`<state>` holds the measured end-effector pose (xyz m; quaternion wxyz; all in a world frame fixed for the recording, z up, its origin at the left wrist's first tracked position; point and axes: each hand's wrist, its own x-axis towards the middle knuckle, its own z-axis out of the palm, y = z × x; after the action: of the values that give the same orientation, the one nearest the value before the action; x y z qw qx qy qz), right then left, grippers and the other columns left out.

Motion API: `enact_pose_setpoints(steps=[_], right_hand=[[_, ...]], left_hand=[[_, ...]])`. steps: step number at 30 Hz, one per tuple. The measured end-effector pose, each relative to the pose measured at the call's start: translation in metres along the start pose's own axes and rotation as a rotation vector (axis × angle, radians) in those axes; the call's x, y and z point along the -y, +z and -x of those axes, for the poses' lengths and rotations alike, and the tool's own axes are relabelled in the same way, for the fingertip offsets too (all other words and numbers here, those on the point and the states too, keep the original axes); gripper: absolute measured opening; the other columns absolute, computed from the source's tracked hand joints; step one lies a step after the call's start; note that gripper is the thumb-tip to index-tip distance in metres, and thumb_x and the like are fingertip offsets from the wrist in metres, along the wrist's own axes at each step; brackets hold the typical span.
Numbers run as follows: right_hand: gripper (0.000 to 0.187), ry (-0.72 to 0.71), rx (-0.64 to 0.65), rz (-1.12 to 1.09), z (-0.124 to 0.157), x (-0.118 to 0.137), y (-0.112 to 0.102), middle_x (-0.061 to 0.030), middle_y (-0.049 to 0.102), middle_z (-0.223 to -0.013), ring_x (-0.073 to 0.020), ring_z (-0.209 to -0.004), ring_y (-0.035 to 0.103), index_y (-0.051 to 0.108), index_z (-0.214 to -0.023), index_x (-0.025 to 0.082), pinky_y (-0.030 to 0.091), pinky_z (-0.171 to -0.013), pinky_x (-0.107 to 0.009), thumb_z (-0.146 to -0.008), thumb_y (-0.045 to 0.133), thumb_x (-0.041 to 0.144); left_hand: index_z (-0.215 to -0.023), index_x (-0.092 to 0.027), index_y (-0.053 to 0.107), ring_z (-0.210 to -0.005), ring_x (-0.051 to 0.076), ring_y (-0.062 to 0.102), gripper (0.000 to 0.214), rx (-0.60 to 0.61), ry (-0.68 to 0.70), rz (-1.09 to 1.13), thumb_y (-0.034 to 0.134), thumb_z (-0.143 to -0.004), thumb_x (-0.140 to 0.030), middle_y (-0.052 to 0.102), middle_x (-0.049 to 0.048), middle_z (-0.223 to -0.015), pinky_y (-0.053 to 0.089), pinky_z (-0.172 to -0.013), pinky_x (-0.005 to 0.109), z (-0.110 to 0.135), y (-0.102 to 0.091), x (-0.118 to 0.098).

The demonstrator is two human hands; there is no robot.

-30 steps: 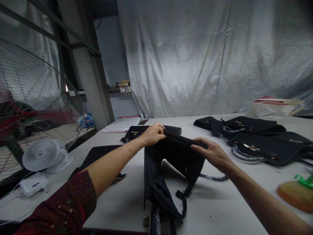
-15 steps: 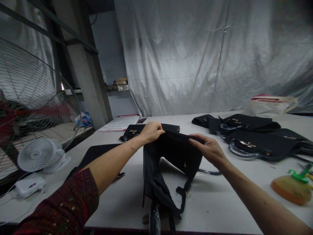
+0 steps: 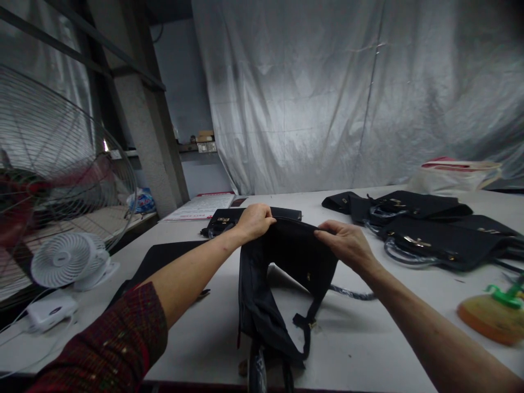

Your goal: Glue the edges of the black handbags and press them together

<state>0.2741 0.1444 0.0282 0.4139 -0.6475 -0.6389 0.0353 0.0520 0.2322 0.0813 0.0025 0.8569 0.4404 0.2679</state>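
I hold a black fabric handbag (image 3: 286,273) up over the white table (image 3: 368,338), its body hanging down toward the table's near edge with straps dangling. My left hand (image 3: 254,221) is closed on the bag's top edge at the left. My right hand (image 3: 347,243) pinches the same top edge further right, fingers curled over the rim. A handle wrapped in plastic (image 3: 352,293) trails on the table behind the bag.
Several finished black bags (image 3: 429,229) lie at the right, another black bag (image 3: 229,218) behind my left hand. A flat black piece (image 3: 159,262) lies at the left. Large fan (image 3: 53,180), small white fan (image 3: 69,261), an orange container with green cap (image 3: 491,314).
My right hand has slid a little leftward along the bag's top edge, toward my left hand. The bag and left hand have hardly moved.
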Motion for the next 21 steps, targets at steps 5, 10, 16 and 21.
enact_pose_setpoints(steps=[5, 10, 16, 21], right_hand=[[0.021, -0.083, 0.008, 0.338, -0.012, 0.029, -0.008, -0.0065, 0.065, -0.069, -0.0246, -0.068, 0.06, 0.071, -0.085, 0.023, 0.036, -0.058, -0.032, -0.078, 0.056, 0.036], [0.022, -0.165, 0.074, 0.489, -0.018, 0.048, 0.003, -0.008, 0.069, -0.077, -0.0247, -0.075, 0.063, 0.072, -0.091, 0.024, 0.039, -0.062, -0.031, -0.083, 0.054, 0.033], [0.025, -0.185, 0.088, 0.562, -0.023, 0.046, 0.011, -0.0093, 0.07, -0.081, -0.0245, -0.076, 0.064, 0.072, -0.09, 0.022, 0.039, -0.062, -0.031, -0.087, 0.049, 0.031], [0.027, -0.179, 0.064, 0.608, -0.024, 0.05, 0.01, -0.0118, 0.069, -0.077, -0.0264, -0.073, 0.064, 0.07, -0.085, 0.02, 0.037, -0.059, -0.032, -0.088, 0.047, 0.034]], left_hand=[[-0.073, -0.015, 0.071, -0.075, 0.018, 0.06, 0.015, -0.018, -0.033, -0.023, 0.066, -0.079, -0.028, 0.068, 0.0049, -0.075, 0.044, -0.073, 0.027, -0.001, 0.0, 0.002], [-0.074, -0.016, 0.071, -0.075, 0.018, 0.061, 0.015, -0.026, -0.042, -0.022, 0.067, -0.079, -0.03, 0.068, 0.005, -0.076, 0.044, -0.071, 0.028, 0.001, 0.0, 0.002], [-0.073, -0.016, 0.07, -0.078, 0.02, 0.062, 0.015, -0.024, -0.032, -0.022, 0.067, -0.079, -0.029, 0.069, 0.0057, -0.078, 0.045, -0.072, 0.029, 0.004, -0.001, 0.002], [-0.072, -0.016, 0.07, -0.079, 0.021, 0.062, 0.016, -0.024, -0.038, -0.032, 0.067, -0.079, -0.03, 0.069, 0.0065, -0.079, 0.045, -0.072, 0.03, 0.002, 0.0, 0.001]])
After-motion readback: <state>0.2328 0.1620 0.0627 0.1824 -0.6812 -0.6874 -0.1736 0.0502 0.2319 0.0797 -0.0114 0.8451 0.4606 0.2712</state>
